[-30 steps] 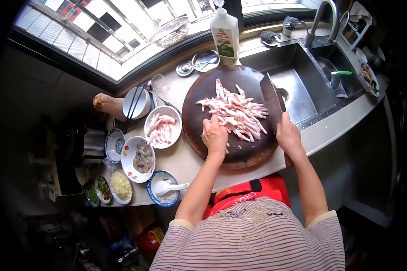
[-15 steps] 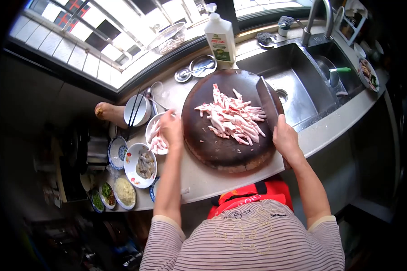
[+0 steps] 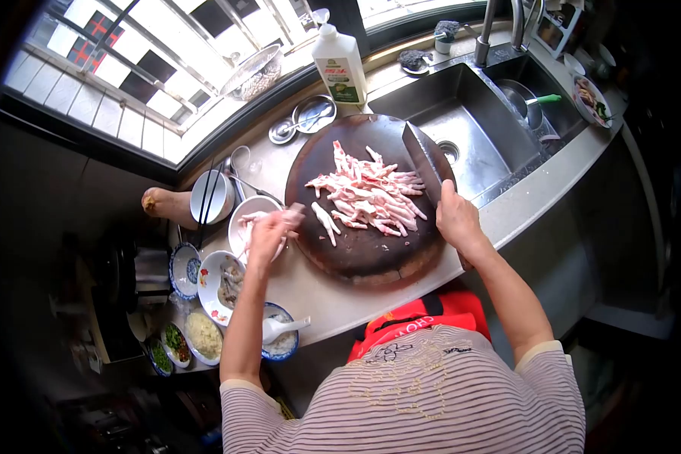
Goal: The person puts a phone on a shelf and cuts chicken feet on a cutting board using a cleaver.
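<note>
A pile of pale chicken feet (image 3: 367, 189) lies on the round dark chopping board (image 3: 340, 253). One separate chicken foot (image 3: 325, 223) rests to the left of the pile. At the board's right side, my right hand (image 3: 459, 219) is closed round the handle of a cleaver (image 3: 422, 159), its blade pointing away from me over the board. My left hand (image 3: 275, 233) hovers over a white bowl (image 3: 238, 216) with more chicken feet, partly covering it. Motion blurs its fingers, so whether they hold anything cannot be seen.
Left of the board are a shrimp bowl (image 3: 212, 291), a dish of minced garlic (image 3: 204, 337), a bowl with a white spoon (image 3: 284, 325) and an empty white bowl (image 3: 218, 198) with chopsticks. A white bottle (image 3: 339, 68) stands behind. The sink (image 3: 469, 113) lies right.
A single chicken foot now lies apart on the board's left. My left hand has shifted slightly down and left over the bowl. The view has shifted; the cleaver stays at the board's right.
</note>
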{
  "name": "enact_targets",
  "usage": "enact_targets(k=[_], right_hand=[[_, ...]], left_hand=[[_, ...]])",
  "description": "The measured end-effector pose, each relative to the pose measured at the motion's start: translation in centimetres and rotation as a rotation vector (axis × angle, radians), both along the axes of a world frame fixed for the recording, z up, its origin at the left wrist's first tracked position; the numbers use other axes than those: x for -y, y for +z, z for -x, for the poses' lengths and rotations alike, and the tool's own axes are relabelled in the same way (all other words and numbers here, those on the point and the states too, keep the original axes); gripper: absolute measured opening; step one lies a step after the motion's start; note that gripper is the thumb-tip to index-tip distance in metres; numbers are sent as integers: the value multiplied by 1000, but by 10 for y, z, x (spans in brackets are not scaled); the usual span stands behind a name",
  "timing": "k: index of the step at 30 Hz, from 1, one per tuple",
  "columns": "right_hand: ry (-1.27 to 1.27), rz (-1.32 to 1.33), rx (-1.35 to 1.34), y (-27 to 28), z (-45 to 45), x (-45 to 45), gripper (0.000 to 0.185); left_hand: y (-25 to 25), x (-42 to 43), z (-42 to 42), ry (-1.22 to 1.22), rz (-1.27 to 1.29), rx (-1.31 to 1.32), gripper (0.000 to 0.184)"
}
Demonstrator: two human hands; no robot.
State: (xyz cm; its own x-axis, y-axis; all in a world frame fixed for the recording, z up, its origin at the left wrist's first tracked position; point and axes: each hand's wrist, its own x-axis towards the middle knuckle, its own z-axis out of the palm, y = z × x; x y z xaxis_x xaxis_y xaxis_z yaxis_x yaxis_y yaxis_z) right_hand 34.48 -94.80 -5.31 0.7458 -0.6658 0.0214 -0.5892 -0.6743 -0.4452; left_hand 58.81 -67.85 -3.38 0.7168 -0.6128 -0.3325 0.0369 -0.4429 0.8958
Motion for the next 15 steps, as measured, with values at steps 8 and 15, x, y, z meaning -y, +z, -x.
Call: enact_targets(k=[8, 15], right_hand=[[-18, -56, 22, -3, 4, 6, 17], [70, -94, 183, 11, 23, -14, 14]], left_hand=[[-60, 52, 84, -198, -194, -21, 23], [-75, 34, 141, 371, 66, 156, 37]])
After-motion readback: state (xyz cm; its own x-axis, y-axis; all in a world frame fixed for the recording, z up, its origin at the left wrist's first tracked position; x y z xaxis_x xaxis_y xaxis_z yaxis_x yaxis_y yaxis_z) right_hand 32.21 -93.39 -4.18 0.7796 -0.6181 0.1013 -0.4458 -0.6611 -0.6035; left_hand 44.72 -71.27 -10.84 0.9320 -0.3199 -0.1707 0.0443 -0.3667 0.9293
